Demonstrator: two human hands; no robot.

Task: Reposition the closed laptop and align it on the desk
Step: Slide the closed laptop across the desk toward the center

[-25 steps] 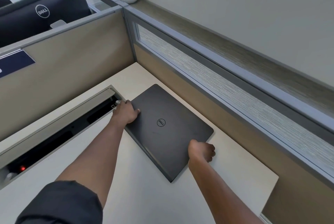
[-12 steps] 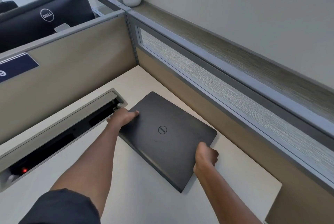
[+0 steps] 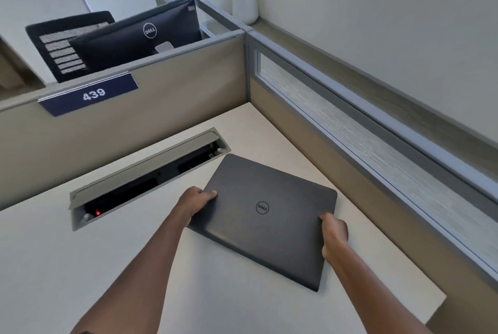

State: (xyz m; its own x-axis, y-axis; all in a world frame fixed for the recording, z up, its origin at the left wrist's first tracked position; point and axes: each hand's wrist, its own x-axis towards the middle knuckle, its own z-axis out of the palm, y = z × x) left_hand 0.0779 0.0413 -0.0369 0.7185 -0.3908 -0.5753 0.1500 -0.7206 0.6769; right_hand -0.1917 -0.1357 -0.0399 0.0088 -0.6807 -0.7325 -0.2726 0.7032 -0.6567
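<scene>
A closed dark grey laptop (image 3: 265, 215) with a round logo on its lid lies at an angle on the pale desk (image 3: 80, 266), near the right partition. My left hand (image 3: 195, 203) grips its left edge, thumb on the lid. My right hand (image 3: 334, 234) grips its right edge, thumb on top and fingers hidden under it. Whether the laptop rests flat or is slightly lifted, I cannot tell.
An open cable tray (image 3: 145, 174) with a red light is sunk into the desk just left of the laptop. Beige partitions (image 3: 175, 96) wall the desk at the back and right. Beyond them are a monitor (image 3: 140, 34), a chair and a potted plant (image 3: 244, 2).
The laptop has come toward me and away from the corner, and has turned a little on the desk. Both hands stayed on its edges. The view has tilted up.
</scene>
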